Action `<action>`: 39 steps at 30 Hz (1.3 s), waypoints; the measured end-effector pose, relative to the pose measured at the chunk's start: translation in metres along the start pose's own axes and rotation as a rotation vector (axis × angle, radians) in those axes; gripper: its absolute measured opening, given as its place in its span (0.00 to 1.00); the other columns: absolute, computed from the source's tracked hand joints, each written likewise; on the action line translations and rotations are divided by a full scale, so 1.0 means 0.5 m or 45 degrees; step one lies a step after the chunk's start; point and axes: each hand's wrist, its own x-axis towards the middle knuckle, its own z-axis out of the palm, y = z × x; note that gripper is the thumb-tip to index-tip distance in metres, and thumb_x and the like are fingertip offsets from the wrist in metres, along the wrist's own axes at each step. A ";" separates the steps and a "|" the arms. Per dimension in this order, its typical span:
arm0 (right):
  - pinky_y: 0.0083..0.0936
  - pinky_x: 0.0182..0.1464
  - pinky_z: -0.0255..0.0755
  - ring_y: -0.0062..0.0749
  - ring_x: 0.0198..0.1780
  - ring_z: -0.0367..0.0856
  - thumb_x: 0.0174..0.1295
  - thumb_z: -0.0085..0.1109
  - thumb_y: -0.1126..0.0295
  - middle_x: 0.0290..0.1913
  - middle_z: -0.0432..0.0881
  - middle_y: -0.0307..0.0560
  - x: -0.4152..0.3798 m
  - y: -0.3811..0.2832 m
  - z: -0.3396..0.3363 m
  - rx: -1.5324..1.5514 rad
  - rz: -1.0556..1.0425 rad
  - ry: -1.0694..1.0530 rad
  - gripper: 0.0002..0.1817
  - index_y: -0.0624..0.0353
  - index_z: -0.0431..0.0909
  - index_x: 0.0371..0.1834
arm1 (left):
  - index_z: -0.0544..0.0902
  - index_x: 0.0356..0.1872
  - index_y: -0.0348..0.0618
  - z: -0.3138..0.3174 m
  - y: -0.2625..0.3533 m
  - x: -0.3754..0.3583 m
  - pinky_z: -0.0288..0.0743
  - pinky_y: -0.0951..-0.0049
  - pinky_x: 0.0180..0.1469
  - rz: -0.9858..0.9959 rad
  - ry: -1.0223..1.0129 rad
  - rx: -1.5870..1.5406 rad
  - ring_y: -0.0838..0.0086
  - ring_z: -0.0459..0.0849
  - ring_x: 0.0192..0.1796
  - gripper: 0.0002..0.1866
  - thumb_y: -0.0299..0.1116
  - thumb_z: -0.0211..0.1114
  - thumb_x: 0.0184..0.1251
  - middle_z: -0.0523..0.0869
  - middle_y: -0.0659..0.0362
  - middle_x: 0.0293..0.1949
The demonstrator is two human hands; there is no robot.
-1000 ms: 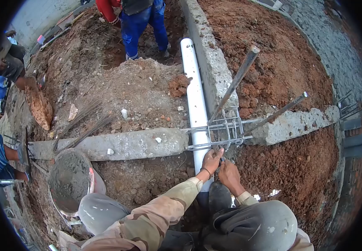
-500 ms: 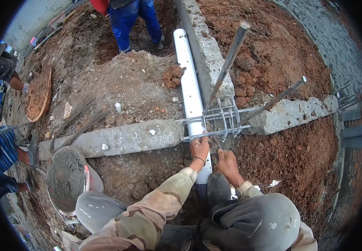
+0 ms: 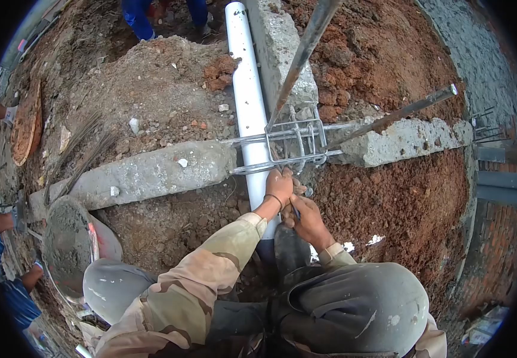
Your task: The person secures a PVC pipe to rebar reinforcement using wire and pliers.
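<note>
My left hand (image 3: 280, 185), with a thin dark band at the wrist, is closed just under the steel rebar cage (image 3: 297, 143), over the right edge of the white pipe (image 3: 248, 101). Close against it, lower and to the right, my right hand (image 3: 308, 222) is curled closed. A slim dark tool part seems to lie between the two hands, but the fingers hide most of it. The pipe passes beneath the cage bars, which bridge the gap between two concrete beams. A rusty upright bar (image 3: 300, 62) and a slanting bar (image 3: 398, 116) rise from the cage.
A bucket of wet mortar (image 3: 70, 250) stands by my left knee. A concrete beam (image 3: 169, 170) runs left, with bundled wire (image 3: 82, 149) across it. A reddish pan (image 3: 27, 125) is near a person at far left. Another person's blue trousers (image 3: 136, 15) show at the top.
The view has shifted, so the scene sits further left and up. My right hand has come up against my left hand; they were further apart before.
</note>
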 end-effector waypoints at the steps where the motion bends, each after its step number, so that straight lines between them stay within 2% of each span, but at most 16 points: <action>1: 0.29 0.29 0.73 0.29 0.22 0.76 0.80 0.53 0.52 0.27 0.80 0.46 -0.003 -0.008 0.008 -0.540 -0.228 0.172 0.21 0.63 0.77 0.44 | 0.75 0.47 0.24 0.006 0.002 0.003 0.91 0.58 0.34 0.005 0.000 -0.009 0.53 0.92 0.31 0.16 0.35 0.53 0.83 0.88 0.41 0.31; 2: 0.43 0.36 0.78 0.50 0.33 0.85 0.79 0.51 0.58 0.30 0.83 0.56 -0.024 -0.026 0.030 -1.201 -0.464 0.392 0.20 0.69 0.77 0.47 | 0.75 0.46 0.24 0.010 -0.001 0.001 0.90 0.58 0.32 0.086 0.046 0.140 0.53 0.92 0.31 0.17 0.35 0.53 0.83 0.88 0.41 0.30; 10: 0.45 0.32 0.74 0.55 0.24 0.81 0.81 0.43 0.58 0.34 0.85 0.59 0.008 0.015 0.014 -1.856 -0.695 0.514 0.20 0.67 0.77 0.49 | 0.78 0.52 0.30 -0.021 0.009 -0.020 0.90 0.65 0.40 -0.069 -0.112 -0.235 0.57 0.95 0.41 0.16 0.37 0.63 0.80 0.92 0.46 0.33; 13: 0.33 0.28 0.67 0.37 0.20 0.71 0.82 0.44 0.55 0.29 0.79 0.48 -0.002 0.008 0.018 -0.621 -0.255 0.216 0.21 0.63 0.77 0.46 | 0.78 0.54 0.33 -0.057 0.024 -0.035 0.90 0.65 0.38 -0.297 -0.511 -0.671 0.57 0.94 0.38 0.17 0.38 0.65 0.79 0.91 0.45 0.37; 16: 0.22 0.24 0.59 0.19 0.15 0.60 0.83 0.46 0.52 0.25 0.74 0.38 -0.012 0.001 0.025 0.603 0.216 -0.088 0.21 0.60 0.77 0.44 | 0.77 0.46 0.36 -0.034 0.002 -0.019 0.89 0.62 0.33 -0.217 -0.329 -0.608 0.56 0.92 0.33 0.14 0.39 0.62 0.81 0.89 0.43 0.35; 17: 0.22 0.24 0.59 0.19 0.15 0.60 0.83 0.46 0.52 0.25 0.74 0.38 -0.018 0.001 0.033 0.605 0.220 -0.083 0.21 0.60 0.77 0.44 | 0.76 0.43 0.38 -0.025 0.000 -0.021 0.88 0.60 0.31 -0.140 -0.216 -0.508 0.56 0.91 0.31 0.13 0.39 0.61 0.82 0.88 0.44 0.33; 19: 0.22 0.26 0.65 0.20 0.18 0.66 0.83 0.47 0.57 0.26 0.77 0.39 -0.031 -0.008 0.058 -0.445 -0.196 0.327 0.18 0.63 0.78 0.49 | 0.73 0.38 0.38 -0.002 -0.003 -0.016 0.87 0.58 0.27 -0.148 -0.130 -0.515 0.54 0.90 0.28 0.15 0.40 0.59 0.83 0.85 0.46 0.28; 20: 0.35 0.31 0.74 0.36 0.24 0.79 0.81 0.50 0.63 0.34 0.83 0.52 -0.040 -0.023 0.069 -0.837 -0.301 0.450 0.17 0.68 0.76 0.55 | 0.73 0.38 0.37 0.006 -0.011 -0.008 0.86 0.57 0.27 -0.128 -0.112 -0.521 0.54 0.89 0.26 0.15 0.39 0.58 0.83 0.85 0.47 0.28; 21: 0.35 0.31 0.74 0.36 0.24 0.79 0.81 0.50 0.63 0.34 0.83 0.52 -0.035 -0.022 0.057 -0.837 -0.302 0.434 0.17 0.68 0.76 0.55 | 0.73 0.38 0.36 0.012 -0.018 -0.002 0.86 0.55 0.26 -0.106 -0.091 -0.526 0.54 0.88 0.24 0.16 0.39 0.58 0.84 0.84 0.48 0.27; 23: 0.49 0.36 0.75 0.55 0.31 0.83 0.78 0.51 0.65 0.43 0.83 0.66 -0.014 -0.012 0.036 -1.973 -1.232 0.519 0.20 0.74 0.73 0.60 | 0.74 0.38 0.34 0.025 -0.045 0.021 0.87 0.55 0.27 -0.029 -0.055 -0.511 0.53 0.89 0.24 0.16 0.37 0.56 0.84 0.84 0.49 0.25; 24: 0.62 0.43 0.73 0.70 0.39 0.82 0.74 0.53 0.68 0.50 0.79 0.77 -0.030 -0.014 0.065 -1.969 -0.902 0.569 0.21 0.78 0.71 0.59 | 0.75 0.38 0.33 0.032 -0.063 0.034 0.87 0.55 0.27 0.020 -0.044 -0.535 0.52 0.90 0.25 0.16 0.37 0.55 0.84 0.85 0.48 0.24; 29: 0.56 0.41 0.76 0.66 0.36 0.84 0.72 0.55 0.66 0.42 0.83 0.73 -0.016 0.000 0.072 -2.315 -0.771 0.687 0.21 0.79 0.72 0.54 | 0.75 0.40 0.31 0.015 -0.046 0.028 0.86 0.58 0.28 -0.046 -0.098 -0.377 0.48 0.93 0.32 0.14 0.34 0.55 0.82 0.90 0.39 0.32; 32: 0.46 0.29 0.73 0.56 0.23 0.80 0.77 0.51 0.62 0.30 0.82 0.61 0.016 0.018 0.022 -2.158 -0.637 0.600 0.19 0.74 0.76 0.50 | 0.77 0.50 0.28 -0.020 -0.030 0.009 0.88 0.60 0.33 -0.053 -0.256 -0.271 0.50 0.94 0.43 0.15 0.35 0.57 0.81 0.91 0.39 0.41; 35: 0.34 0.19 0.64 0.39 0.13 0.68 0.82 0.46 0.54 0.22 0.76 0.48 0.031 0.010 0.012 -1.074 -0.571 0.356 0.23 0.66 0.77 0.44 | 0.77 0.61 0.30 -0.059 0.001 0.002 0.89 0.63 0.45 -0.256 -0.427 -0.484 0.53 0.90 0.56 0.21 0.38 0.60 0.80 0.88 0.40 0.54; 37: 0.24 0.18 0.58 0.26 0.13 0.60 0.84 0.39 0.47 0.22 0.73 0.41 0.004 -0.024 0.029 0.678 0.298 -0.054 0.27 0.59 0.77 0.43 | 0.78 0.61 0.33 -0.063 0.013 0.006 0.89 0.62 0.51 -0.302 -0.543 -0.542 0.54 0.90 0.57 0.22 0.43 0.63 0.80 0.88 0.40 0.56; 39: 0.19 0.19 0.53 0.20 0.14 0.58 0.84 0.37 0.43 0.22 0.71 0.36 0.002 -0.018 0.034 0.699 0.277 -0.129 0.28 0.58 0.76 0.43 | 0.79 0.57 0.34 -0.049 -0.001 0.010 0.90 0.63 0.45 -0.291 -0.538 -0.632 0.56 0.92 0.47 0.22 0.45 0.64 0.80 0.89 0.44 0.50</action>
